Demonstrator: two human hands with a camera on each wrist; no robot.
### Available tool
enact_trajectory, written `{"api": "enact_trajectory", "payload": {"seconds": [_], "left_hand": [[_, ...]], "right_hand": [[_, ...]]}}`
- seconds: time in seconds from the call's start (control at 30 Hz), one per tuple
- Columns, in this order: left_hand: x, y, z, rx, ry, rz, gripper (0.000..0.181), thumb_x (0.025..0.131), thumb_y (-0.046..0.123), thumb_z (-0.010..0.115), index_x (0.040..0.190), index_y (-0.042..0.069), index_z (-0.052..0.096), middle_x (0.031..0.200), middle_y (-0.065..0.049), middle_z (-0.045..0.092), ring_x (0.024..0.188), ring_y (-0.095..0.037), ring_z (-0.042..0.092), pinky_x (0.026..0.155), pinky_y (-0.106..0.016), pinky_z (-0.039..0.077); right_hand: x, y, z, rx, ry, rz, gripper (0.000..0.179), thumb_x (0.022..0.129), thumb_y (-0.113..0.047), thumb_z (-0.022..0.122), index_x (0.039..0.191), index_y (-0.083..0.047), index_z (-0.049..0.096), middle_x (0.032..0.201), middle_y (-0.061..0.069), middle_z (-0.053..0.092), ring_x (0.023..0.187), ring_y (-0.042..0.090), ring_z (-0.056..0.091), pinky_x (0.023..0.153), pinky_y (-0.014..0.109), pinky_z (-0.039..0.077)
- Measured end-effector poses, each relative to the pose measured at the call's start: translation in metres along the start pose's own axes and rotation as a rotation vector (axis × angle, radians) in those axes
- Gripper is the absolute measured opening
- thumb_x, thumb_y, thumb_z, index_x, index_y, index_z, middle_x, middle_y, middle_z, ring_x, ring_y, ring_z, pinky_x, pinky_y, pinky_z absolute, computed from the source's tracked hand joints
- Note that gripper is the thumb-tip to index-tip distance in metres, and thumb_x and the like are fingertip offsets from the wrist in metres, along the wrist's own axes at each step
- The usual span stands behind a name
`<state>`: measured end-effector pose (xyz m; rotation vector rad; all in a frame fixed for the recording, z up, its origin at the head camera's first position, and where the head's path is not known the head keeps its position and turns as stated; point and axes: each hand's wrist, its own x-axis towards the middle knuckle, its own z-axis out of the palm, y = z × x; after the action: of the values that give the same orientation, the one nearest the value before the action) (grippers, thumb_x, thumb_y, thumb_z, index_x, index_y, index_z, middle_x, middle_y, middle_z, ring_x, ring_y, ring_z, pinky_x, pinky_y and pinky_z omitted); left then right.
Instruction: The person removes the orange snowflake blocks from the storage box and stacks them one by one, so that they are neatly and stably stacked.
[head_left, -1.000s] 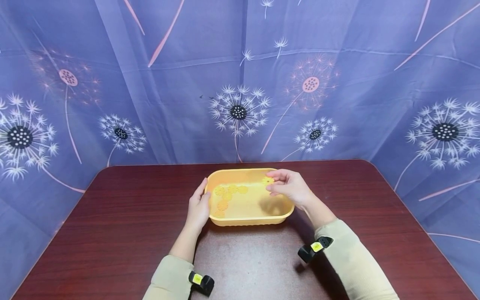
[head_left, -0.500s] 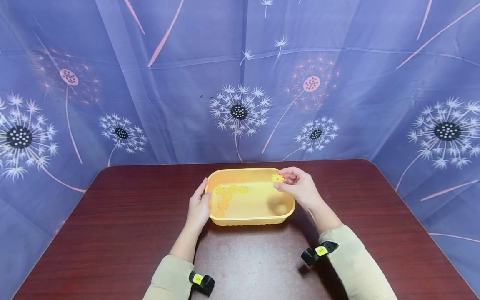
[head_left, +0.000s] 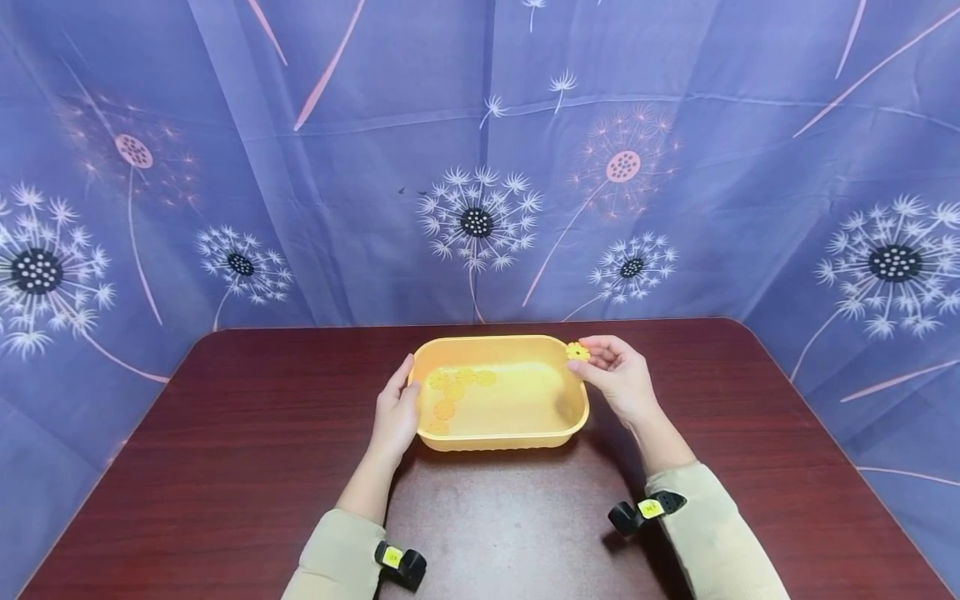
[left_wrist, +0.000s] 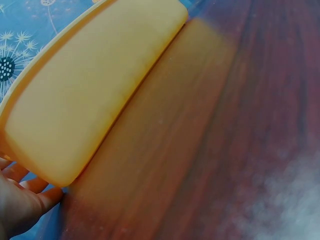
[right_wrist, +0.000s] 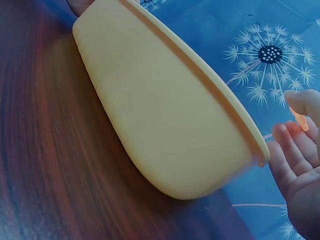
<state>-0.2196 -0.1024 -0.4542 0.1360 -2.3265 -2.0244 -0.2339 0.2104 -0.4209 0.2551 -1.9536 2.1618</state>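
Observation:
A yellow plastic tub (head_left: 495,439) sits on the table, rounded at its corners. My left hand (head_left: 395,417) holds its left end, thumb at the rim and fingers along the outside; in the left wrist view, those fingers (left_wrist: 30,187) lie against the tub's end wall. Between thumb and fingertips, my right hand (head_left: 621,379) pinches a small yellow flower-shaped plastic disc (head_left: 577,352) with a dark centre, over the tub's far right corner. Edge-on, the disc (right_wrist: 301,120) looks orange in the right wrist view. Several similar discs (head_left: 445,408) lie inside the tub along its left side.
The dark red wooden table (head_left: 262,442) reaches back to a blue curtain (head_left: 360,208) printed with dandelions. Both sleeves carry black wrist cameras; the right one (head_left: 637,512) is above the table in front of the tub.
My right hand has moved rightward with the flower-shaped disc, from above the tub's inside to its right rim. The left hand and the tub stay almost where they were.

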Motion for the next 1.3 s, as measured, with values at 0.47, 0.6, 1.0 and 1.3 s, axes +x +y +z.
{"api": "enact_trajectory", "payload": {"seconds": [0.47,0.6,1.0,1.3], "left_hand": [[-0.001,0.0,0.001,0.005,-0.011,-0.006,0.049,0.1,0.012,0.038,0.148,0.016,0.034,0.154,0.0,0.03,0.14,-0.018,0.027,0.113,-0.043,0.029],[-0.001,0.0,0.0,0.01,-0.004,-0.005,0.049,0.099,0.012,0.038,0.148,0.015,0.034,0.154,0.0,0.03,0.14,-0.018,0.026,0.114,-0.043,0.028],[0.0,0.002,-0.001,0.017,-0.011,-0.005,0.049,0.099,0.012,0.038,0.148,0.016,0.034,0.155,0.002,0.03,0.138,-0.016,0.027,0.113,-0.042,0.029],[-0.002,0.003,-0.001,0.009,-0.011,-0.023,0.049,0.1,0.013,0.038,0.148,0.018,0.033,0.155,0.001,0.029,0.135,-0.016,0.03,0.111,-0.04,0.031]], "right_hand": [[-0.009,0.008,-0.018,0.029,0.164,0.068,0.03,0.075,0.012,0.07,0.095,-0.011,0.068,0.079,-0.009,0.071,0.067,0.001,0.064,0.052,0.013,0.05],[-0.009,0.009,-0.023,0.054,0.17,0.065,0.028,0.077,0.011,0.069,0.103,0.001,0.065,0.081,-0.006,0.072,0.067,0.005,0.067,0.056,0.019,0.055],[-0.009,0.022,-0.039,-0.078,0.181,0.056,0.027,0.078,0.006,0.071,0.105,0.002,0.064,0.083,-0.009,0.071,0.065,0.005,0.066,0.059,0.023,0.057],[-0.012,0.026,-0.049,-0.303,0.236,0.03,0.033,0.078,0.001,0.073,0.107,0.01,0.062,0.079,-0.018,0.067,0.068,-0.002,0.065,0.06,0.014,0.052]]}}
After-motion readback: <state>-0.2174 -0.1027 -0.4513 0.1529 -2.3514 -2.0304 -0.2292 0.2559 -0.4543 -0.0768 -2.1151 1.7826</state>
